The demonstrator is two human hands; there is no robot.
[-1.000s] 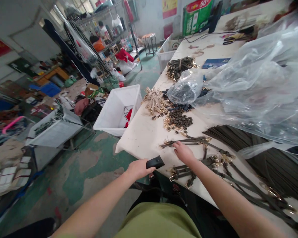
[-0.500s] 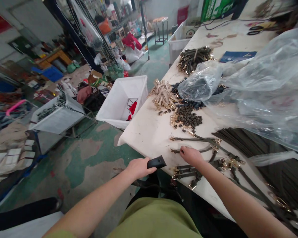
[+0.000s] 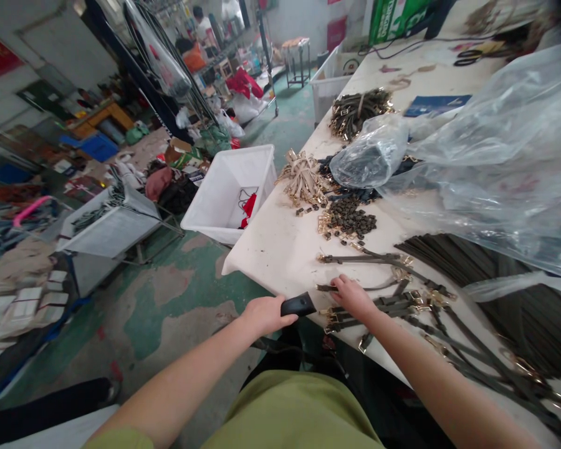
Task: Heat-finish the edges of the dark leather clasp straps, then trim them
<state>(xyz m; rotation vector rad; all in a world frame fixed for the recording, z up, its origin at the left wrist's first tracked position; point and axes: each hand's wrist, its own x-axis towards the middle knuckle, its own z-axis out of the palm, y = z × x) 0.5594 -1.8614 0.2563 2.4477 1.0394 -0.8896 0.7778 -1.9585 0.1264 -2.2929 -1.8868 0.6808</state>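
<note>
The left hand [image 3: 267, 316] grips a black handle [image 3: 299, 304] at the table's [image 3: 273, 249] near edge; the right hand [image 3: 352, 297] pinches 1 strap [image 3: 326, 288] just inside that edge, apparently to steady it between neighbouring straps [image 3: 350, 259].

right hand [image 3: 353, 298] has open lane left across bare table corner [image 3: 262, 255], past the black object [image 3: 299, 304] in the left hand [image 3: 264, 317], but straps [image 3: 397, 307] flank it near and far, heap of small dark pieces [image 3: 350, 218] sits beyond, plastic sheeting [image 3: 481, 162] blocks the far right
</note>
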